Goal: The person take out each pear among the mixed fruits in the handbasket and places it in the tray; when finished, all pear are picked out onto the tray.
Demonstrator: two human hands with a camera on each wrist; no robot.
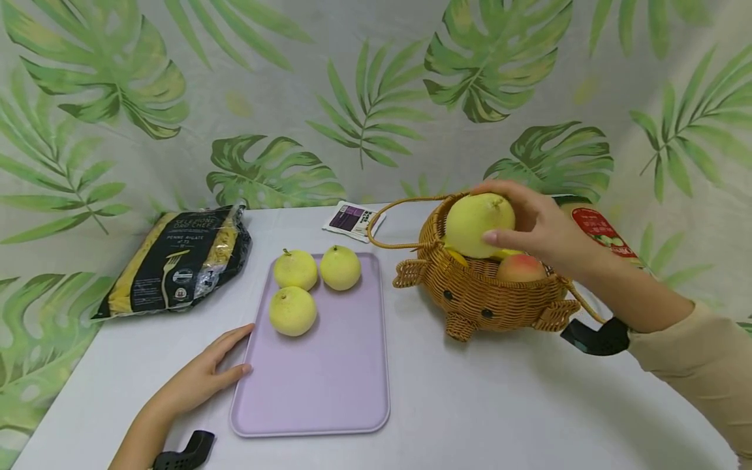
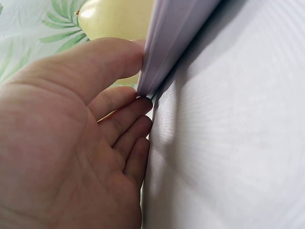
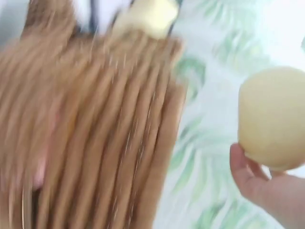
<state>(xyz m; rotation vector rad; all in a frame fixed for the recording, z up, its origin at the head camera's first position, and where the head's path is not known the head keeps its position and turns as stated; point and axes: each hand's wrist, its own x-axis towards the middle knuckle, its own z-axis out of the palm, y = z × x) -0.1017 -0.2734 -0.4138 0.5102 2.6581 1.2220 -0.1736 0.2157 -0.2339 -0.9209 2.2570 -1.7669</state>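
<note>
My right hand [image 1: 537,219] grips a pale yellow pomelo [image 1: 477,225] above the open top of a brown wicker basket [image 1: 487,300] with an animal face. In the right wrist view the pomelo [image 3: 274,117] rests against the fingers, beside the blurred basket wall [image 3: 109,129]. A peach [image 1: 521,268] and something yellow, mostly hidden, lie in the basket. Three more pomelos [image 1: 292,311] sit grouped on the far left part of a lilac tray [image 1: 329,385]. My left hand [image 1: 200,375] touches the tray's left edge; the left wrist view shows its fingertips against the rim [image 2: 159,52].
A black bag of penne pasta [image 1: 176,261] lies at the back left. A small white and purple packet [image 1: 352,219] is behind the tray, near the basket's looped handle [image 1: 376,225]. Behind my right arm stands a package with a red label [image 1: 599,228].
</note>
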